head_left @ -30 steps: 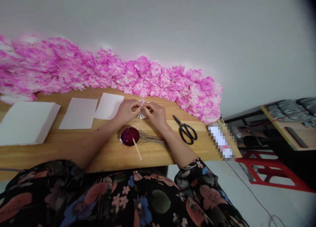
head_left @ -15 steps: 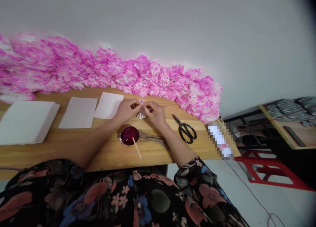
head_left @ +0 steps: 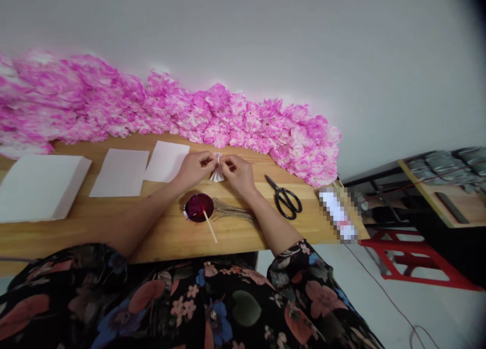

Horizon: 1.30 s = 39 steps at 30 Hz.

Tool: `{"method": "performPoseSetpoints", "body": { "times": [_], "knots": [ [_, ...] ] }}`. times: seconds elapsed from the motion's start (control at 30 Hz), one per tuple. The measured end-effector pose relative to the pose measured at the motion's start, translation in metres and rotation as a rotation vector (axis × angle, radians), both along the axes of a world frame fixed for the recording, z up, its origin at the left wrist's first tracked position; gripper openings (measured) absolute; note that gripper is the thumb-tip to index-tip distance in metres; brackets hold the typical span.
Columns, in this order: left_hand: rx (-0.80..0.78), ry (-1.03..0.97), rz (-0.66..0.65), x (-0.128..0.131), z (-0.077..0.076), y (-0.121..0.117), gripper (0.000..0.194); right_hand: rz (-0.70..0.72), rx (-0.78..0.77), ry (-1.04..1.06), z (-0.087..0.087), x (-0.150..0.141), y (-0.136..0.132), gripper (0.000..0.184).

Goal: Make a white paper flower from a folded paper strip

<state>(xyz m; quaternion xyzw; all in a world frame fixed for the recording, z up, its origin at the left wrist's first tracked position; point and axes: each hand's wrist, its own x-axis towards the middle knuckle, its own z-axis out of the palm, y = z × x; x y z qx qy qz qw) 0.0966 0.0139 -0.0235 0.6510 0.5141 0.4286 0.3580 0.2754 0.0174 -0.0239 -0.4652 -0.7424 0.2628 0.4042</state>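
Head view: the left hand (head_left: 194, 168) and right hand (head_left: 240, 177), fingertips closed in a pinch, grasp a pleated white paper (head_left: 217, 176) between them over the wooden table (head_left: 243, 240). Nearer stands a bowl (head_left: 210, 204); right, scissors (head_left: 286, 201); far, pink-and-white flowers (head_left: 218, 113).

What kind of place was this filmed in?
Probably a small craft workroom: pink paper-like flowers line the wooden table, with scissors and a bowl of dark red stuff nearby.
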Motion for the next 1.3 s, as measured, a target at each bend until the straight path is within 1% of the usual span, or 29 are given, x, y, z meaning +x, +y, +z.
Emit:
{"method": "performPoseSetpoints", "body": {
  "times": [0.13, 0.3, 0.43, 0.63, 0.87, 1.1, 1.3],
  "knots": [
    [-0.012, -0.016, 0.008, 0.001, -0.001, 0.0, 0.024, -0.006, 0.005, -0.003, -0.001, 0.0, 0.0, 0.017],
    [-0.001, -0.006, -0.009, 0.001, 0.0, 0.0, 0.02, -0.01, 0.024, -0.039, -0.001, 0.0, -0.001, 0.017],
    [0.011, 0.0, -0.029, 0.0, -0.001, 0.0, 0.018, 0.001, 0.025, -0.011, -0.002, 0.0, -0.001, 0.016],
    [-0.006, -0.01, -0.055, -0.001, -0.004, 0.002, 0.014, -0.013, -0.036, 0.009, -0.003, 0.0, 0.0, 0.019],
    [0.004, -0.045, -0.075, -0.001, -0.003, 0.002, 0.015, -0.022, -0.118, 0.079, 0.0, -0.003, -0.001, 0.019],
    [0.023, -0.034, -0.045, -0.003, -0.005, 0.003, 0.02, -0.028, -0.174, 0.126, 0.004, -0.003, -0.001, 0.019],
    [0.036, -0.011, -0.038, -0.003, -0.008, 0.004, 0.023, -0.03, -0.178, 0.11, 0.008, -0.001, -0.001, 0.029]
  ]
}}
